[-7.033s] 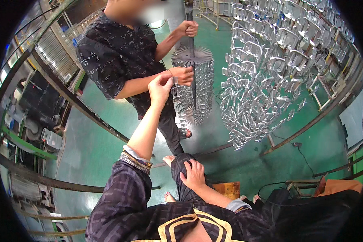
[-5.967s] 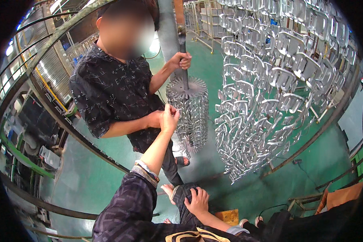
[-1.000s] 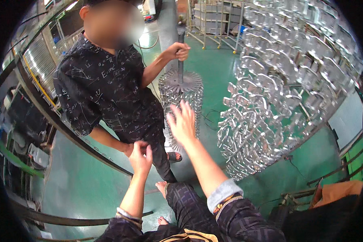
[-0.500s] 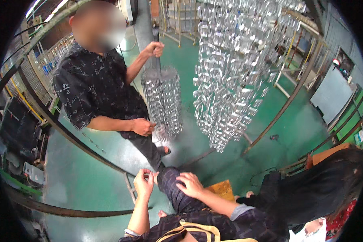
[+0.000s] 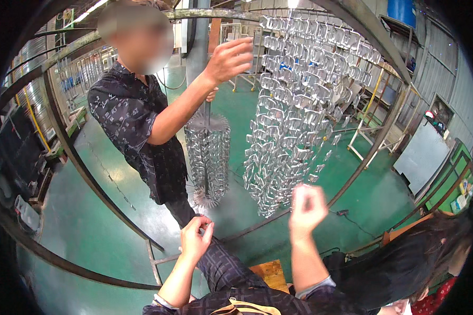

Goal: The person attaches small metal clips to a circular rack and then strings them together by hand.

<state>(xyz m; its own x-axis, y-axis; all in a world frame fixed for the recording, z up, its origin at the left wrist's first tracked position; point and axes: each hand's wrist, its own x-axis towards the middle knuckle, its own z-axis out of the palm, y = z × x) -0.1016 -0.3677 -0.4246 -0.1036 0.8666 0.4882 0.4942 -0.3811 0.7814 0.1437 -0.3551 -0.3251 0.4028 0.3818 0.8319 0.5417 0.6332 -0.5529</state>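
The left hand (image 5: 195,242) and blurred right hand (image 5: 304,219) curl, any contents unclear. The metal clips (image 5: 303,100) look light, stiff and slippery, best pinched by their edges.

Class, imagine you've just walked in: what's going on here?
A co-worker in a dark patterned shirt has one hand around a pole above a round metal rack; the other hand is up, beside the hanging cluster of metal pieces in view. The wearer's left hand, fingers curled, is by the trouser leg; the right hand, blurred, is up near the cluster's lower end. Whether either holds anything is unclear.
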